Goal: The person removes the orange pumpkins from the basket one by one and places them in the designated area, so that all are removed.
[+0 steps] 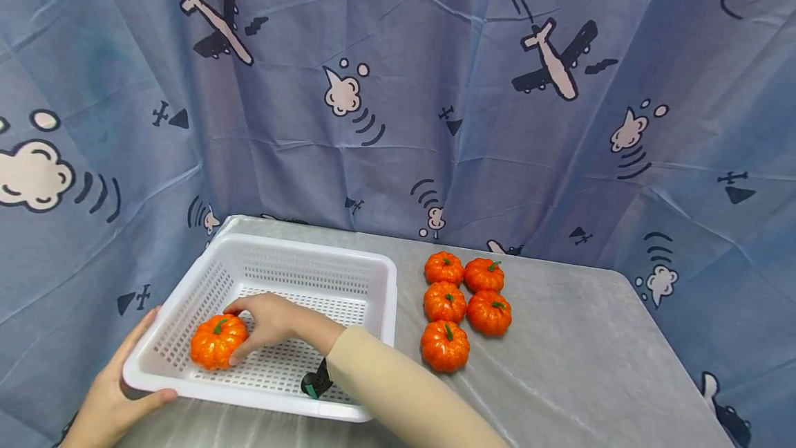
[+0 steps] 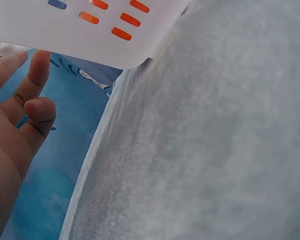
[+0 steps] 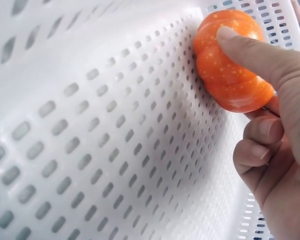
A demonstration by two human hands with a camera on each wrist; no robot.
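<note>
Inside a white perforated plastic basket [image 1: 292,406], my right hand [image 1: 273,320] holds a small orange toy pumpkin [image 1: 214,343] with a green stem, near the basket's left end. The right wrist view shows the thumb on the pumpkin's [image 3: 230,65] speckled side and other fingers curled beneath it. My left hand [image 1: 112,396] grips the basket's front left corner, thumb along the front rim and fingers on the left side. From the left wrist, part of that hand [image 2: 15,120] shows against the basket's wall [image 2: 55,35], with orange visible through its slots.
Right of the basket, several more toy pumpkins [image 1: 444,303] stand in two columns on the grey cloth-covered table [image 1: 572,365]. A blue curtain [image 1: 398,88] printed with planes hangs behind and around the table. The dark wrist camera [image 1: 316,380] sits under the right forearm.
</note>
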